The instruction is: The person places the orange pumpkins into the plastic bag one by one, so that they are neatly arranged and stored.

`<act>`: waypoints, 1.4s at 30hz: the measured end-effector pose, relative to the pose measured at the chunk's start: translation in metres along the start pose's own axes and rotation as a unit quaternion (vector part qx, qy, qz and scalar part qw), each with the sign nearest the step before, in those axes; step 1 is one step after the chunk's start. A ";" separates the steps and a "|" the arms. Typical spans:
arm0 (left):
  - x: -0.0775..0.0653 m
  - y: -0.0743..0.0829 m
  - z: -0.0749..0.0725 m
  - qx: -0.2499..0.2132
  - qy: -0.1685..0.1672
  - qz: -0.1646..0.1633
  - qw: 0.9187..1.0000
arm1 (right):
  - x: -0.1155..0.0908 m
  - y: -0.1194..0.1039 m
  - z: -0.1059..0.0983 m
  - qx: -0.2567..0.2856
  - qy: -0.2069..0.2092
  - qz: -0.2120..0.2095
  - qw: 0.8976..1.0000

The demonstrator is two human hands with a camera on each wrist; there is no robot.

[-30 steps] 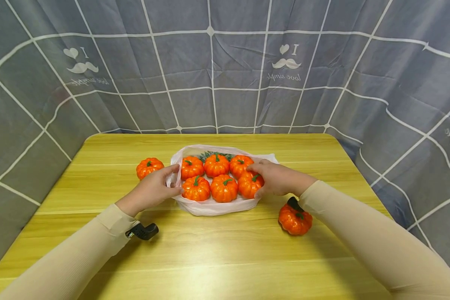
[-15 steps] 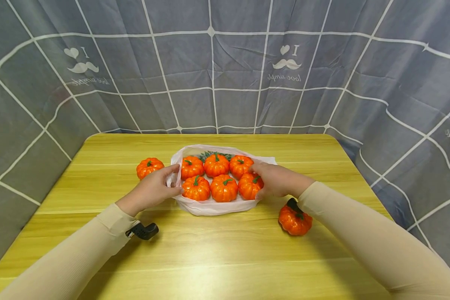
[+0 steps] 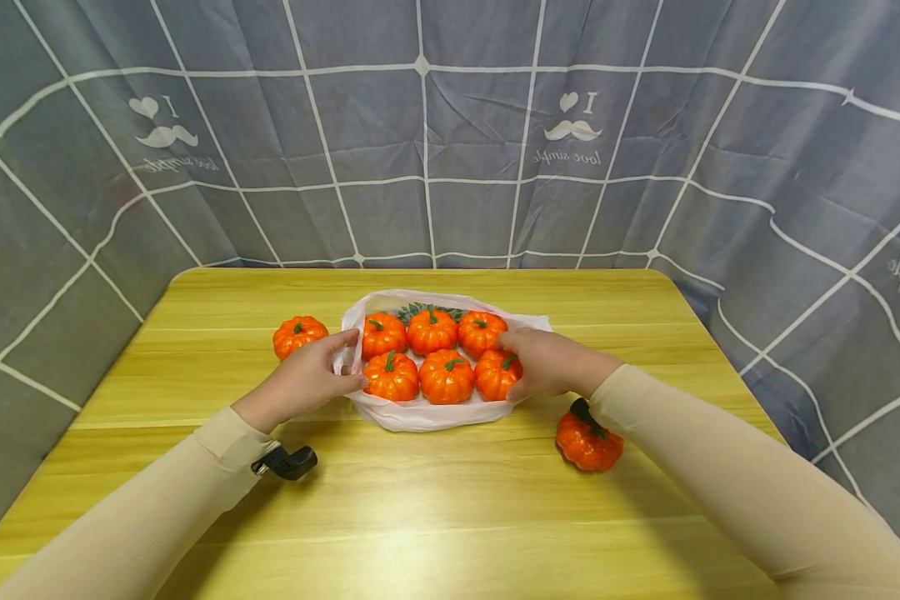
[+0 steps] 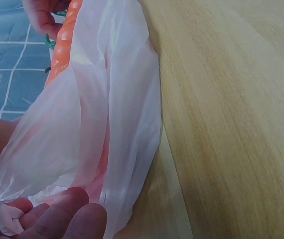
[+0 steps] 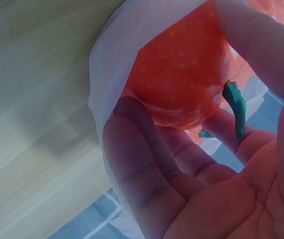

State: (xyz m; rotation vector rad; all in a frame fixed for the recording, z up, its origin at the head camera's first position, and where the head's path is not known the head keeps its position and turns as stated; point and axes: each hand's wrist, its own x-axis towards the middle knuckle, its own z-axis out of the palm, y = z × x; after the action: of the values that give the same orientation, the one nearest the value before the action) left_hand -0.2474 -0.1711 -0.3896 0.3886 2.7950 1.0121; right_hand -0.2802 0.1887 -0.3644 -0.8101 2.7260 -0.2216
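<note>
A thin white plastic bag (image 3: 420, 419) lies spread on the table with several small orange pumpkins (image 3: 447, 379) in two rows in its mouth. My left hand (image 3: 311, 379) grips the bag's left edge; in the left wrist view the fingers (image 4: 57, 214) curl through the plastic. At the bag's right end my right hand (image 3: 555, 360) holds the front-right pumpkin (image 3: 495, 379). In the right wrist view the thumb (image 5: 266, 50) lies on this pumpkin's side, and the other fingers reach around beneath it, inside the bag's edge.
One loose pumpkin (image 3: 298, 335) sits left of the bag, behind my left hand. Another pumpkin (image 3: 589, 442) stands under my right forearm, partly covered by the black wrist camera (image 3: 587, 414). Grey checked curtains (image 3: 465, 150) enclose the wooden table (image 3: 450, 517).
My right hand and the front-right pumpkin have shifted slightly to the left, toward the other pumpkins. The left hand and the bag's left edge have stayed still.
</note>
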 end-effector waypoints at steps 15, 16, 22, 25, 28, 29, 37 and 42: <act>-0.002 0.001 0.000 -0.006 -0.001 0.002 1.000 | 0.001 0.002 0.002 0.009 -0.005 0.007 1.000; -0.002 0.001 -0.001 -0.005 -0.001 0.002 1.000 | 0.001 0.002 0.002 0.010 -0.004 0.007 1.000; -0.001 0.000 0.000 -0.005 0.002 0.004 1.000 | -0.002 0.002 0.000 0.018 0.003 0.003 1.000; 0.000 -0.001 0.000 -0.007 0.003 0.004 1.000 | -0.005 0.001 -0.002 0.017 0.007 0.003 1.000; 0.000 -0.002 0.000 -0.007 0.004 0.001 1.000 | -0.008 0.000 -0.006 0.021 0.011 0.005 1.000; 0.000 -0.002 0.000 -0.004 0.005 0.004 1.000 | -0.009 0.000 -0.007 0.024 0.014 0.004 1.000; -0.001 -0.002 0.000 0.007 0.010 0.011 1.000 | -0.027 0.006 -0.014 0.082 0.031 -0.007 0.996; -0.001 -0.001 0.000 0.004 0.009 0.009 1.000 | -0.043 0.015 -0.017 0.113 0.038 -0.024 0.993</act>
State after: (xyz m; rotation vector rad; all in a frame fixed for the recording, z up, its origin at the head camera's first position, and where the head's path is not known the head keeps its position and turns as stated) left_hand -0.2464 -0.1726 -0.3904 0.4088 2.8166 1.0143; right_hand -0.2587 0.2256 -0.3415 -0.8171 2.6882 -0.5698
